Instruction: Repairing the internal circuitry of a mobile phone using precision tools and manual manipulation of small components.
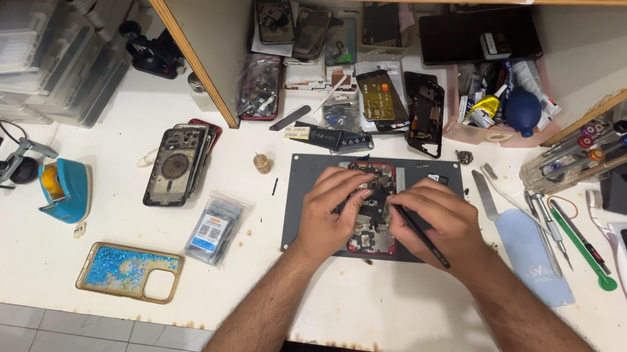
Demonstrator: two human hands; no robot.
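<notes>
A pink tray (455,127) at the back of the white workbench (363,312) holds a dark blue rubber air blower (522,110), a small yellow-capped glue bottle (486,107) and other small items too crowded to tell apart. To its right a clear holder (542,173) lies filled with screwdrivers (595,148) with coloured ends. At the far left stand stacked clear plastic organiser boxes (49,62); their contents are blurred. A small clear bag (214,228) with a blue-labelled part inside lies left of the grey work mat (301,197), and a blue glitter phone case (130,271) lies near the front edge. The opened red-framed phone (372,235) lies face down in the middle of the mat, its internal parts exposed, directly beneath both hands and partly covered by them. The left hand (329,214) comes in from below, palm down, fingers curled and pressing on the phone's left side; it steadies the phone rather than closing around it. The right hand (435,218) rests on the phone's right edge, fingers closed in a pen grip on a thin black tool (421,237) whose tip points into the phone's middle and whose tail slants back toward the wrist. Both forearms angle inward from the lower edge, meeting over the mat.
</notes>
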